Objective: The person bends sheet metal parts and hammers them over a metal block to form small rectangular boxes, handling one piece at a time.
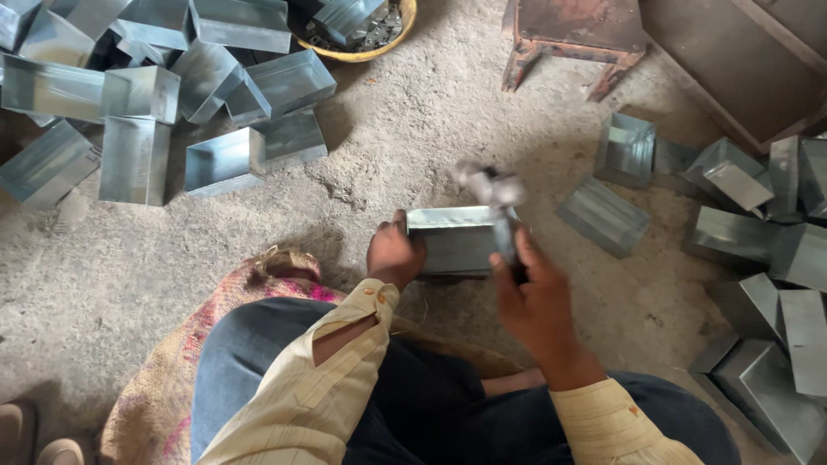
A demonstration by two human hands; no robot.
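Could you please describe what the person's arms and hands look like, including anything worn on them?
Both hands, the left hand and the right hand, are bare, with no gloves, rings or watch in view. Each arm wears a pale yellow, finely striped long shirt sleeve. The left sleeve has a buttoned cuff with small orange buttons and an open slit above it; the right sleeve also shows one orange button.

Rough grey concrete floor (413,112). Directly on it: heaps of open sheet-metal boxes at upper left (138,112) and right (758,250), a yellow-rimmed basket (379,47), a rusty stool (573,39), and a burlap sack (172,379).
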